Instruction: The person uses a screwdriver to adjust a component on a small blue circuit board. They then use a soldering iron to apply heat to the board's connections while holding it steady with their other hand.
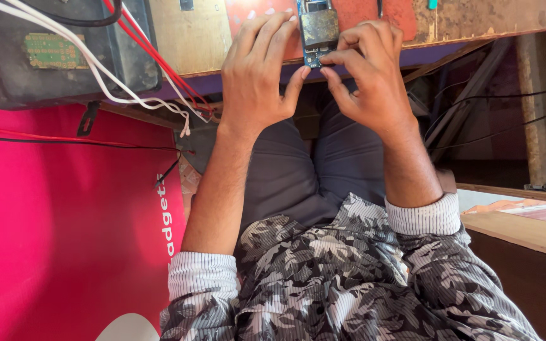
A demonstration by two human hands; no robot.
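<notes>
Single head-worn view, aimed steeply downward

The scene is seen from above the tabletop (pixel 197 38) edge at close range; the lap below it fills the centre, and no second view is given.

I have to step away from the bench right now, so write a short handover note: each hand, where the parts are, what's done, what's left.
Left hand: fingers spread against the left edge of the small blue circuit board, thumb bent underneath; a steadying touch, not a closed grip.
Right hand: thumb and forefinger pinch the board's lower end.
Board: at the edge of the wooden bench, over the lap, with a tarnished metal cover on it.
Nearby: a dark box with red and white wires at left.
Done: board in hand, cover in place.
Left: cannot tell from this view.
</notes>
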